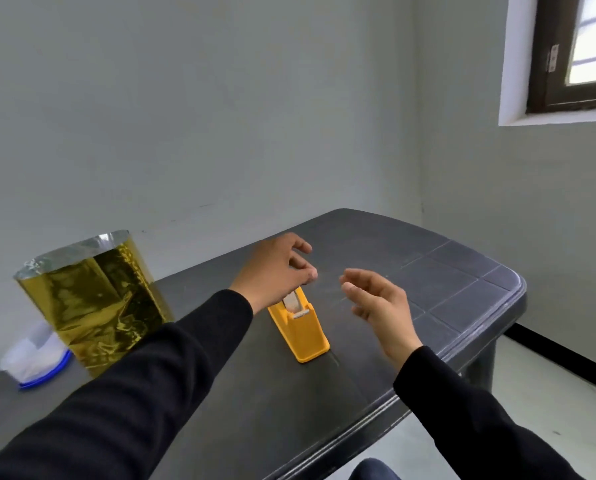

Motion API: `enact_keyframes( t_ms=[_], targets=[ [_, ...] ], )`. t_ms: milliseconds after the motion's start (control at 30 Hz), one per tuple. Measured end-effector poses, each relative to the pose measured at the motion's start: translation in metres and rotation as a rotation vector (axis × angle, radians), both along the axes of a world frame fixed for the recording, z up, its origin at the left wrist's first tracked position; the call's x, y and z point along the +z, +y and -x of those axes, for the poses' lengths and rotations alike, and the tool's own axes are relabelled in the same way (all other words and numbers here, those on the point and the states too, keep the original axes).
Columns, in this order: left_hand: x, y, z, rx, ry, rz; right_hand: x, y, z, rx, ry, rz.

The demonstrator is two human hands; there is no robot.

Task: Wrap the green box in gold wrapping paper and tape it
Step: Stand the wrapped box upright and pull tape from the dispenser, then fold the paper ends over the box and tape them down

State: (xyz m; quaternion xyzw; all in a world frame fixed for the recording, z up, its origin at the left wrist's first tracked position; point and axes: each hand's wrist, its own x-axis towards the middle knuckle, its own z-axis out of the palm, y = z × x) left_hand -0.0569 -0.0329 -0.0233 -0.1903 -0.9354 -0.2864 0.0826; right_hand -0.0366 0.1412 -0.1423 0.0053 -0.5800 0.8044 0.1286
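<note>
Yellow tape dispenser (300,327) under left hand (275,270); right hand (376,303) relaxed nr it.

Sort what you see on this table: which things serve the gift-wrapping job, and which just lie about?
For the job:
gold wrapping paper, standing upright
yellow tape dispenser
left hand, fingers above the dispenser
right hand

Lying about:
clear container with blue rim, behind the paper

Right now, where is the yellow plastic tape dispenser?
The yellow plastic tape dispenser stands mid-table between both hands, just under the left hand, right of the gold-wrapped box.

left hand (275,268) over tape dispenser (300,327), gold-wrapped box (92,303)
</note>
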Motion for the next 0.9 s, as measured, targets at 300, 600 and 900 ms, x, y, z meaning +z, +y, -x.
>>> enact_keyframes(
  t_ms=[300,600,900],
  targets=[
    [0.065,-0.063,-0.036,0.075,0.06,0.038,0.09,-0.057,-0.005,0.143,0.228,-0.399],
    [0.109,-0.132,-0.077,0.25,0.168,0.034,0.136,-0.131,-0.01,0.338,0.139,-0.244],
    [0.112,-0.205,-0.101,0.493,0.573,-0.29,0.181,-0.183,-0.002,0.352,0.174,-0.243]
  ],
)
